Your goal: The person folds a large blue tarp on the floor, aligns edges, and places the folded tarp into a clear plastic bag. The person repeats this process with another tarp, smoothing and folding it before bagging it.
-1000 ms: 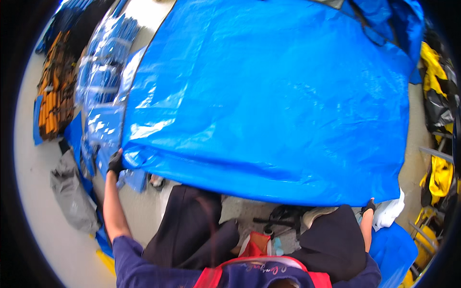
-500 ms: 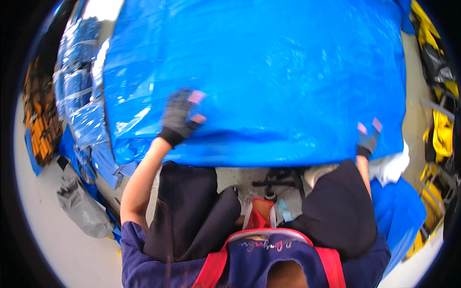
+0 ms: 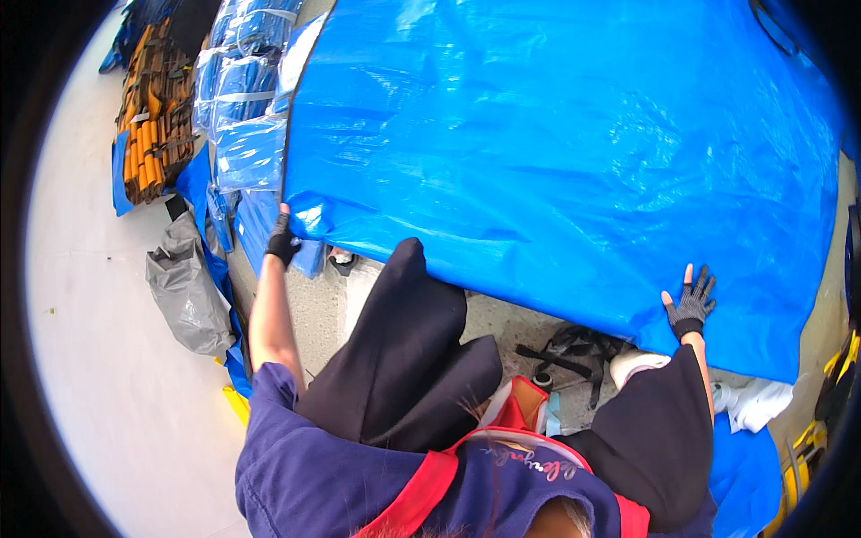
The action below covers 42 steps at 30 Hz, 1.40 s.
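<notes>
A large blue tarp (image 3: 556, 152) lies spread before me, glossy and creased, with a dark edging along its left side. At its near left corner is my left hand (image 3: 283, 240), in a dark fingerless glove. Its fingers look curled on the tarp's edge, one fingertip pointing up along it; part of the grip is hidden. My right hand (image 3: 691, 303), in a similar grey glove, lies on the tarp near the front edge at right. Its fingers are spread and the palm is down, holding nothing.
Plastic-wrapped blue bundles (image 3: 244, 94) are stacked left of the tarp, beside orange-brown bundles (image 3: 152, 117). A grey plastic bag (image 3: 188, 291) lies nearer at left. Black straps (image 3: 578, 354) and a red-orange pouch (image 3: 518, 403) are between my knees. White plastic (image 3: 758, 403) sits at right.
My left hand has moved outward from the tarp's surface to its near left corner. My right hand stays on the tarp with its fingers spread wider. The view has turned, so the tarp appears slanted.
</notes>
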Tool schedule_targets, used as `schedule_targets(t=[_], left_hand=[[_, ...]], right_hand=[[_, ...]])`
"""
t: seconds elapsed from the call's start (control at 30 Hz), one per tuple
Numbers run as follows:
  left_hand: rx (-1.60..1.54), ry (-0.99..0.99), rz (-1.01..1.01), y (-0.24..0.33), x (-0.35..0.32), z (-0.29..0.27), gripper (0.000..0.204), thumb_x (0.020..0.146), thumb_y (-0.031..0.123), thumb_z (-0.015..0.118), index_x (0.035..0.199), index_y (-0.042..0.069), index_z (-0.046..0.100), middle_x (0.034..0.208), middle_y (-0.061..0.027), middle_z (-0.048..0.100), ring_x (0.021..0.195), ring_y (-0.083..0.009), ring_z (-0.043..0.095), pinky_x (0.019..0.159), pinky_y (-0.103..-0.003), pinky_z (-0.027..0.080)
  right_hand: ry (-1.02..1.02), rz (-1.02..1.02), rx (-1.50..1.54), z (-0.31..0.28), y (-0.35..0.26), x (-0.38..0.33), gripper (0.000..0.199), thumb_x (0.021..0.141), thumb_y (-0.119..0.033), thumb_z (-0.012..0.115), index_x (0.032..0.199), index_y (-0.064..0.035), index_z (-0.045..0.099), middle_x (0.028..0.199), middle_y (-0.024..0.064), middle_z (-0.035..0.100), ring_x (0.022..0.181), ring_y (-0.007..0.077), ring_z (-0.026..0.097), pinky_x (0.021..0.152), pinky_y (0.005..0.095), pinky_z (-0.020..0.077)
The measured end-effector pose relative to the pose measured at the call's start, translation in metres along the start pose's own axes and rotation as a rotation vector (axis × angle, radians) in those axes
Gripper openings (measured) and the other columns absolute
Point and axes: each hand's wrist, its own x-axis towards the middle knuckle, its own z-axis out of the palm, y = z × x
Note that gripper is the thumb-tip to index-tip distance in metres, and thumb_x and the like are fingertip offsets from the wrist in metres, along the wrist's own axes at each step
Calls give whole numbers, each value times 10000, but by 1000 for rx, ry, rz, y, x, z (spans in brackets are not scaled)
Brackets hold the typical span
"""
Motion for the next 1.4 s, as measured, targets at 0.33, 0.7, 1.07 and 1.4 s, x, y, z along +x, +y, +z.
schedule_targets(t=[0.33, 0.7, 1.07, 1.4], left_hand=[[1140, 351, 621, 52, 10, -114, 580, 867, 537, 513, 1050, -1, 625, 929, -231, 646, 888, -385, 619, 732, -443, 461], [1239, -283, 1863, 86, -145, 264, 617, 846, 300, 560, 1387, 79, 362, 1439, -142, 349, 1362, -313, 268, 1110, -526, 132], [1802, -161, 736, 40, -147, 300, 752, 830, 537, 488, 1443, 164, 261, 1513, -123, 193, 1388, -367, 155, 1063, -614, 105], [1511, -704, 1631, -30, -146, 178, 451, 783, 153, 584, 1226, 96, 529, 1199, -179, 565, 1121, -377, 516, 948, -523, 373]], right_hand=[[-150, 36, 27, -18, -19, 6, 965, 761, -618, 569, 1474, -303, 1, 1537, 111, -88, 1397, 407, -26, 967, 704, 201], [172, -202, 278, -49, -33, 13, 815, 716, -700, 540, 1374, -243, 390, 1430, 249, 270, 1286, 440, 293, 1007, 573, 254], [301, 619, 192, 16, 237, -85, 427, 855, -351, 484, 1241, -173, 522, 1284, 142, 505, 1197, 305, 457, 982, 474, 354], [173, 349, 75, 34, 248, -78, 902, 703, -226, 698, 1458, -247, 205, 1384, 187, 374, 1258, 365, 374, 1037, 496, 288]])
